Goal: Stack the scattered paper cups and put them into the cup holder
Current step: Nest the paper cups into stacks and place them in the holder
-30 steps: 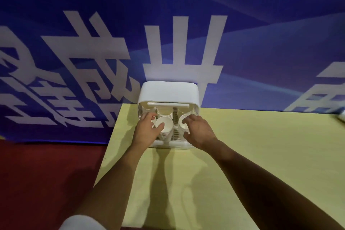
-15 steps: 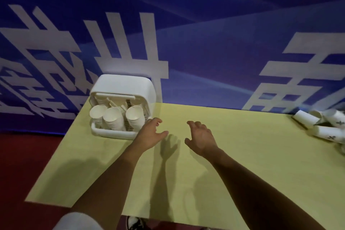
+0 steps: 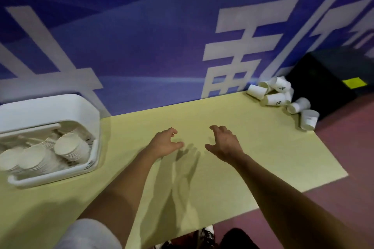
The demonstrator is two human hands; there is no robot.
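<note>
Blue banner, white characters behind; cups with illegible marks at tabletop's far-right corner; left hand, right hand empty, loose-fingered.

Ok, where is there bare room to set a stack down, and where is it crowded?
Bare: the table stretch between the cup holder and the scattered cups, beyond the left hand and right hand. Crowded: the far right corner under those cups; the left end, taken by the holder.

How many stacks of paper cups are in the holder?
3, all in the holder at the left end of the table: left stack at the picture's edge, middle stack, right stack. More may hide behind them.
</note>
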